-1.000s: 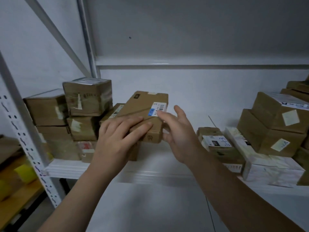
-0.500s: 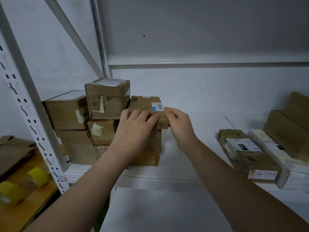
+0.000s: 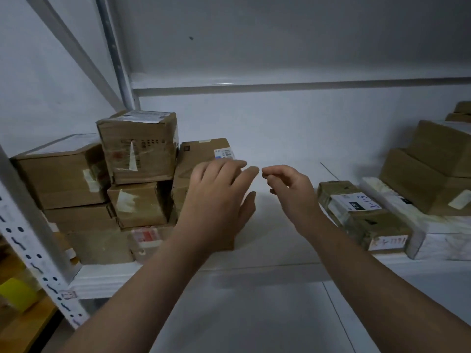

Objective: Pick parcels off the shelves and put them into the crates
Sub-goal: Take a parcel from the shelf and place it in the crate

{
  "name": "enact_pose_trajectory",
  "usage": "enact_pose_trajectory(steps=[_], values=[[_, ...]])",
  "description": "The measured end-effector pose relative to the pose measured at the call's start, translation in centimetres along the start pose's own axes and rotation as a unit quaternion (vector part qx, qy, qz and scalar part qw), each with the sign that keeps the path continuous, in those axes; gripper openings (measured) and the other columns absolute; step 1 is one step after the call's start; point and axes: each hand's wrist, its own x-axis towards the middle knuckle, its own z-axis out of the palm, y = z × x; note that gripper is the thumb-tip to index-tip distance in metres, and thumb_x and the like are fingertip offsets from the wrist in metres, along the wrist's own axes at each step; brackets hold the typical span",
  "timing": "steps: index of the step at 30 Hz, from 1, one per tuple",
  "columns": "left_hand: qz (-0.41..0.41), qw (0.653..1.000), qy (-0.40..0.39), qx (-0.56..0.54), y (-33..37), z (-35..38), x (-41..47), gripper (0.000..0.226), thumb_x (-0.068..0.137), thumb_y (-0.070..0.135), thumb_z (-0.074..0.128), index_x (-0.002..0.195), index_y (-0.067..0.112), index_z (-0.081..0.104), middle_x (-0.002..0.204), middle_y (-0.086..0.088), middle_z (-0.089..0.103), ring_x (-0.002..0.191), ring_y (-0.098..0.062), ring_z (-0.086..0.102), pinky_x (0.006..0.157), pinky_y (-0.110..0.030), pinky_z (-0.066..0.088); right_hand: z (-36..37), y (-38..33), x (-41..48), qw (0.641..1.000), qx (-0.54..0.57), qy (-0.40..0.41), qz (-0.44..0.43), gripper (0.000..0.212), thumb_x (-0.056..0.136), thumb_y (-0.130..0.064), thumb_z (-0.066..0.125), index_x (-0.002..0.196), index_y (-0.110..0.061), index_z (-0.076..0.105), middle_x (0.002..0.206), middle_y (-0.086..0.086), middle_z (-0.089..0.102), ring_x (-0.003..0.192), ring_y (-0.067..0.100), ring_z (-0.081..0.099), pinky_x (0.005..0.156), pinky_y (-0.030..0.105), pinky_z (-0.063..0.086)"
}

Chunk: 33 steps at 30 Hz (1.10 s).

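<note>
Two empty grips, picking step: left grip (image 3: 216, 200) spread before blue-labelled parcel (image 3: 204, 151), right grip (image 3: 290, 192) loosely curled; next, likely clasping that parcel.

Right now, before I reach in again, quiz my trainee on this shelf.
1. True or false: the left hand and the right hand both hold nothing.
2. Where does the blue-labelled parcel stand relative to the taped top box? A left, B right, C on top.
3. Fill in: the long parcel to the right of the handwritten-label parcel is ____ in colour.
Key: 1 true; 2 B; 3 white.
</note>
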Motion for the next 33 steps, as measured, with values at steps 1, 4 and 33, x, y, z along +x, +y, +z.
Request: enact_pose_trajectory(steps=[1,4,33], values=[[0.005,1.000,-0.004,-0.022,0.7,0.3,0.3,0.032,0.085,0.026,0.059,0.114,0.014,0.065,0.114,-0.008,0.066,0.104,-0.030,0.061,0.088,-0.044,0.044,-0.9,0.3,-0.3,1.000,-0.022,0.005,-0.010,0.023,0.093,-0.006,0.052,0.096,-0.023,0.067,0.094,-0.008,0.067,0.092,0.012,0.062,0.083,0.030,0.052],[0.043,0.996,-0.016,-0.073,3.7,1.9,0.7,0.036,0.082,0.023,0.069,0.116,0.013,0.064,0.116,-0.010,0.065,0.105,-0.030,0.061,0.088,-0.043,0.045,-4.0,1.3,-1.7,0.996,-0.087,0.018,-0.021,0.024,0.093,-0.004,0.052,0.097,-0.023,0.066,0.095,-0.009,0.067,0.092,0.012,0.062,0.078,0.022,0.049],[-0.076,0.971,-0.171,-0.152,19.0,16.0,0.6,0.051,0.086,0.054,0.046,0.106,0.009,0.060,0.113,-0.010,0.064,0.106,-0.030,0.057,0.086,-0.039,0.046,-24.9,10.0,-7.8,0.843,-0.527,-0.081,-0.075,0.041,0.094,-0.020,0.048,0.134,-0.018,0.052,0.140,-0.002,0.050,0.139,0.022,0.030,0.116,0.038,0.000]])
